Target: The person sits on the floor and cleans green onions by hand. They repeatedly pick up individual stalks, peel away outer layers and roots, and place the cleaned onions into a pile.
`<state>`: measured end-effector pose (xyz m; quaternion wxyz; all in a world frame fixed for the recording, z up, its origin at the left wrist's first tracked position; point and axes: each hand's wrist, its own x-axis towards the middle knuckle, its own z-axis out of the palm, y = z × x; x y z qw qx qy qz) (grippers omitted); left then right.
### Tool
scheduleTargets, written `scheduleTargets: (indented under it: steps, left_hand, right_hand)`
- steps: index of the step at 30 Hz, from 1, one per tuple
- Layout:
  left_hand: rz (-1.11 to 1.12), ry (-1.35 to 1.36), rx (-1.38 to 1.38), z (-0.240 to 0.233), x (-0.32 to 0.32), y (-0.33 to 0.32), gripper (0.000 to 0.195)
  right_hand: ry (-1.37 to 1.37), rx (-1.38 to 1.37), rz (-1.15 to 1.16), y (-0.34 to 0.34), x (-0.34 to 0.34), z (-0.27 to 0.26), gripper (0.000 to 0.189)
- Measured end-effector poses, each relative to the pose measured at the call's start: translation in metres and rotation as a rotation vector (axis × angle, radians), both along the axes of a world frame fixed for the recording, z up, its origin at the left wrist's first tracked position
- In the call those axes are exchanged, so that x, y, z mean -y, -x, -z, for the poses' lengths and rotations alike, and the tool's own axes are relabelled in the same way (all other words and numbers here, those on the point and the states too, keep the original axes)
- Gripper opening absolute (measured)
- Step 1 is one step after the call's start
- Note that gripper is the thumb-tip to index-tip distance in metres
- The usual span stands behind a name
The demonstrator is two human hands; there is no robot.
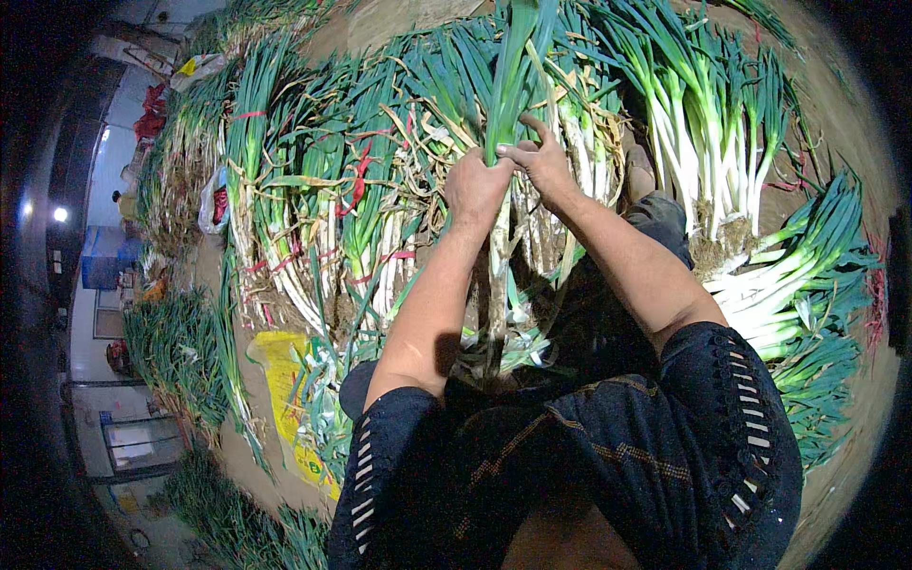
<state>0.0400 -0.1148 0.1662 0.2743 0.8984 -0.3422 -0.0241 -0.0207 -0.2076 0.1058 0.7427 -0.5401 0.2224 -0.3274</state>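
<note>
My left hand is wrapped around a long green onion, held upright just where the green leaves meet the pale stem. The stem, dirty and brownish, runs down between my forearms toward my lap. My right hand is at the same spot, its thumb against the base of the leaves, close to my left hand, and its index finger raised. Behind both hands lie unpeeled green onions with soil on their roots and dried leaves. Peeled green onions with clean white stems lie to the right.
More peeled green onions are piled by my right elbow. Leaf scraps lie between my legs and beside a yellow plastic bag. Red ties bind some bundles. Further heaps line the left, and red strings lie far right.
</note>
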Motion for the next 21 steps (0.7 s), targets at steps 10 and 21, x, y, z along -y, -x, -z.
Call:
scheduleTargets:
  steps: [10,21]
  left_hand:
    - [0.021,-0.463,-0.260,0.117,-0.111,0.003,0.036]
    - [0.104,0.364,-0.137,0.016,-0.073,0.017,0.047]
  right_hand:
    - [0.024,-0.054,0.186,-0.004,0.022,-0.010,0.076]
    - [0.190,-0.077,0.214,-0.013,0.006,-0.009,0.073]
